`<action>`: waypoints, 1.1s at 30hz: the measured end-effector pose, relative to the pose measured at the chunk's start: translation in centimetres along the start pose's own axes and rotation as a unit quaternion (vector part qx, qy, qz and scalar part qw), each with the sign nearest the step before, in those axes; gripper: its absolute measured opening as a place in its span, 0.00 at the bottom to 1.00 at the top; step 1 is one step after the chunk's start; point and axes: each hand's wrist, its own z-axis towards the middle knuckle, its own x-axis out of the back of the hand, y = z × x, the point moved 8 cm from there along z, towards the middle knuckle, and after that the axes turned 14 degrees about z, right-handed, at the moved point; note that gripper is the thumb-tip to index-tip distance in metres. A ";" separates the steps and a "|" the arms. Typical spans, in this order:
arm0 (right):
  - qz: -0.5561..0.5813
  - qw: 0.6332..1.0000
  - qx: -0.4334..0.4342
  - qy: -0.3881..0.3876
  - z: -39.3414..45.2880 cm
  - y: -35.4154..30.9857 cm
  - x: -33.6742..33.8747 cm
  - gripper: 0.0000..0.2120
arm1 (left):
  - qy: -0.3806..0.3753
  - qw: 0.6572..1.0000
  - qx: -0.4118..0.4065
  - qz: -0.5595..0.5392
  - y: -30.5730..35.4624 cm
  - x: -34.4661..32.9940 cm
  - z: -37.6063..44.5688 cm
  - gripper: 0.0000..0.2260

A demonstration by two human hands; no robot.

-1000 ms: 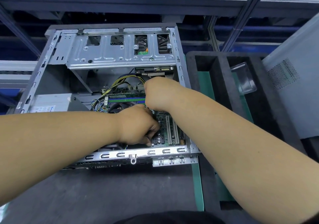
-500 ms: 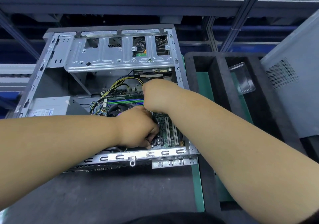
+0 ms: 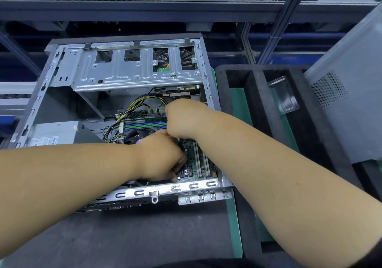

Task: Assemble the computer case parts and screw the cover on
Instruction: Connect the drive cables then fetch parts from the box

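While the computer case lies on its side, open face up, on the dark tabletop, both hands reach inside. Left hand: fingers curled down onto the green motherboard by the white slots; what they grip, if anything, is hidden. Right hand: clenched over the board near the yellow-black cables, contents hidden, cannot tell. Power supply sits at the case's left side. The grey side cover leans tilted at right, behind a black foam tray holding a clear plastic box.
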 end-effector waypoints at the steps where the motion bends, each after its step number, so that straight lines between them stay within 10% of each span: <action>1: -0.002 1.000 0.000 0.000 0.1 0.0 0.0 0.09 | -0.001 1.000 0.000 -0.002 0.0 0.0 0.1 0.13; 19: 0.054 0.998 -0.015 0.026 -0.4 -0.4 0.2 0.06 | -0.057 0.978 -0.011 -0.203 -3.0 2.1 -3.7 0.08; 33: 0.406 0.862 0.002 0.304 -8.8 6.1 10.1 0.10 | 0.225 0.846 0.225 -0.429 -9.8 8.4 -10.0 0.04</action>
